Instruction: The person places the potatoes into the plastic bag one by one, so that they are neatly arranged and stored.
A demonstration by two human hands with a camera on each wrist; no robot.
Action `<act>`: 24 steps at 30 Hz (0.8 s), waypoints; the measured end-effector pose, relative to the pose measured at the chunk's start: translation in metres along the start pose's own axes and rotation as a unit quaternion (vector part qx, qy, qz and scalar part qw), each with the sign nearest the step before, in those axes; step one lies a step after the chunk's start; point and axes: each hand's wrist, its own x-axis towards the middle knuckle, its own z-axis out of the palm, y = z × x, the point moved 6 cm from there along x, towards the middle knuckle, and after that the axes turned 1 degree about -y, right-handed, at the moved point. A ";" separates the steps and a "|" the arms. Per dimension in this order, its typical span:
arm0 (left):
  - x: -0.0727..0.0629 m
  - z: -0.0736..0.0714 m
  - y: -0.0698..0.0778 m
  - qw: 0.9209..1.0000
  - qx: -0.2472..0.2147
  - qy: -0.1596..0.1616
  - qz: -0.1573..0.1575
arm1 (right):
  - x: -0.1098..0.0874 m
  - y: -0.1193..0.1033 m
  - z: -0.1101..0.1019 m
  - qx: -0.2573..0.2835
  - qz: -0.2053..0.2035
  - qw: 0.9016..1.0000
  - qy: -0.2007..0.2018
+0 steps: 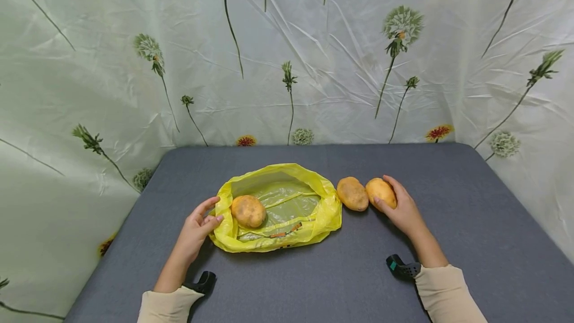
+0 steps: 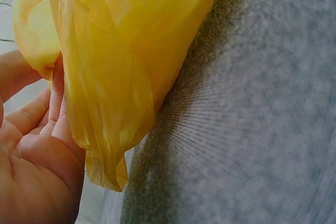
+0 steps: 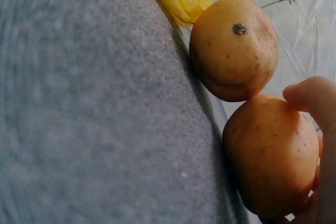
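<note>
A yellow plastic bag [image 1: 329, 216] lies with its mouth spread wide, one potato [image 1: 248, 212] inside near its left end. At the bag's left rim, my left hand [image 1: 197, 226] holds the plastic between thumb and fingers; the left wrist view shows fingers [image 2: 58, 98] passing behind the yellow folds. My right hand [image 1: 403, 208] grips the rightmost potato [image 3: 270, 156], thumb on its near side and fingers round the far side. Between that potato and the bag sits another potato [image 1: 353, 194], close beside both.
A dark grey cloth-covered table [image 1: 314, 283] lies under everything. Behind it hangs a pale sheet [image 1: 341, 64] printed with flowers and stems. Each wrist wears a black camera mount, one by the left sleeve [image 1: 168, 305] and one by the right sleeve [image 1: 444, 288].
</note>
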 end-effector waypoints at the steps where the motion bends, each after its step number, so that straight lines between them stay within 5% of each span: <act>1: 0.001 -0.001 -0.001 1.000 -0.001 0.001 -0.001 | 0.000 0.000 0.000 0.001 0.002 1.000 -0.003; 8: 0.009 -0.008 -0.024 1.000 -0.005 0.003 -0.005 | -0.001 0.001 0.000 0.005 0.013 1.000 -0.005; 15: 0.009 -0.007 -0.023 1.000 -0.006 0.003 0.001 | -0.001 0.001 -0.005 0.012 0.031 0.999 0.024; 24: 0.010 -0.008 -0.024 1.000 -0.013 0.002 -0.004 | 0.000 -0.006 -0.015 0.009 0.003 0.995 0.096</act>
